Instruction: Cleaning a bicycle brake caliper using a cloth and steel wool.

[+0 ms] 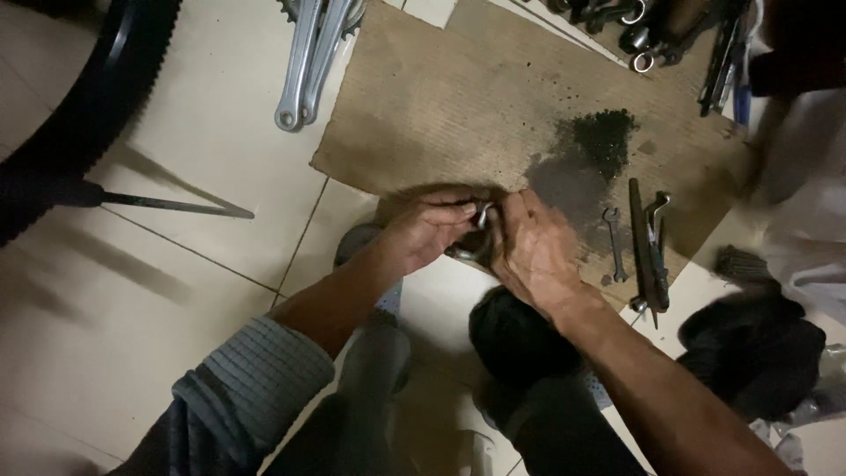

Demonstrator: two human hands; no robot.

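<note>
My left hand (429, 227) and my right hand (532, 249) meet over the near edge of a brown cardboard sheet (458, 97). Between them they grip a small shiny metal part (481, 216); its curved end shows between the fingers and the rest is hidden by both hands. A small open-ended wrench (614, 243) lies on the cardboard just right of my right hand. Beside it lie a long dark file (641, 251) and another wrench (657, 231).
A dark greasy stain (595, 141) marks the cardboard. Silver bicycle crank arms (304, 66) lie at the top left, a knobby tyre (97, 97) at far left. More tools (634, 26) lie at the top right. Dark cloth bundles (753, 348) sit at the right.
</note>
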